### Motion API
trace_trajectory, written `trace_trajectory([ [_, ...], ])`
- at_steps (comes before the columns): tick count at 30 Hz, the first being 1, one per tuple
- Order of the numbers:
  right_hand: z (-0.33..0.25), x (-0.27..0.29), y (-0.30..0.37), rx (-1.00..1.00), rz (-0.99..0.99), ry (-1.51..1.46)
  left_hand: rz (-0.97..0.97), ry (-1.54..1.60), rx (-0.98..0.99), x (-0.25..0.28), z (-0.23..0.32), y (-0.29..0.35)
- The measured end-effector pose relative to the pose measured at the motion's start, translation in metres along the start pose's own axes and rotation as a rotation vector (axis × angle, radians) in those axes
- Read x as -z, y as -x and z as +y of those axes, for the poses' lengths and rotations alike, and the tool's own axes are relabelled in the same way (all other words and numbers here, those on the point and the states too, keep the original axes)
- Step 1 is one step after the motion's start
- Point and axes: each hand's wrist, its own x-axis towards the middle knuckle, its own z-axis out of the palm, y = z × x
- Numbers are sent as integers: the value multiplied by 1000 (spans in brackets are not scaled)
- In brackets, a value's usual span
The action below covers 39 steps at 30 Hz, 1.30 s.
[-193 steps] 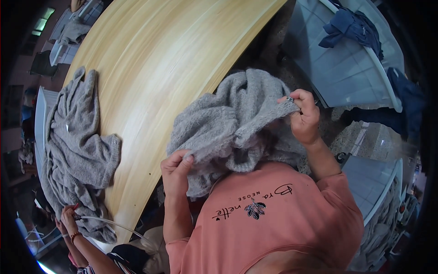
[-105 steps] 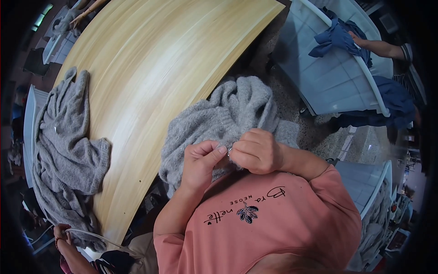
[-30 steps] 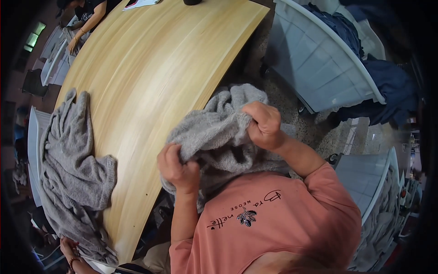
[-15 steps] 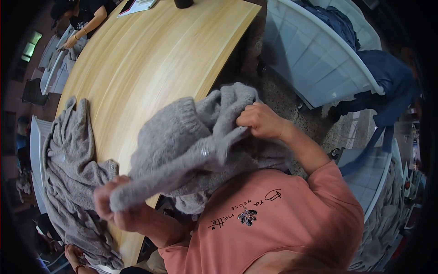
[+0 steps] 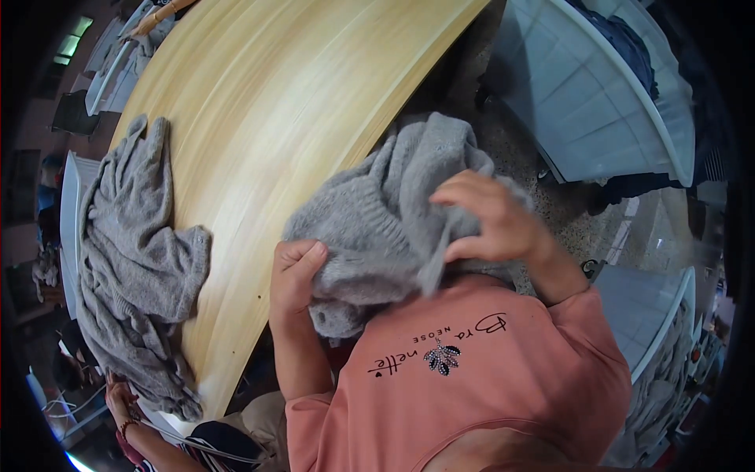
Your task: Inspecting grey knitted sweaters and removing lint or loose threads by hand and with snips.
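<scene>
Head view: left hand (image 5: pixel 292 277) pinches grey knitwear (image 5: pixel 352 224); right hand (image 5: pixel 505 224) arches, fingers (image 5: pixel 465 191) wide.

Black lettering (image 5: pixel 389 362), partly cursive, stands on the pink shirt (image 5: pixel 503 385).

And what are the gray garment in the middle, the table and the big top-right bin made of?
The garment looks like matte wool or fuzzy synthetic yarn, ribbed and hairy. The table looks like smooth wood or printed laminate, with streaky grain and soft shine. The bin seems plastic: smooth, slightly glossy, with a thick rim.
</scene>
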Motion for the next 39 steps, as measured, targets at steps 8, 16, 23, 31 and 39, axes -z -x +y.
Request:
trace_trajectory([
  [8, 2, -81, -30, -287, -121, -565, 188, -94, -42, -18, 8, -12],
  [16, 14, -79, -42, -430, -148, -986, 222, -279, -247, -50, -1, -8],
  [23, 14, -79, -38, -430, -101, -944, -78, 72, 71, -53, -7, -12],
  [31, 19, -84, -30, -551, -97, -986, 150, 70, -31, -58, -15, -12],
  [39, 36, -25, -20, -121, -279, -322, 250, 476, -5, -36, -12, -12],
])
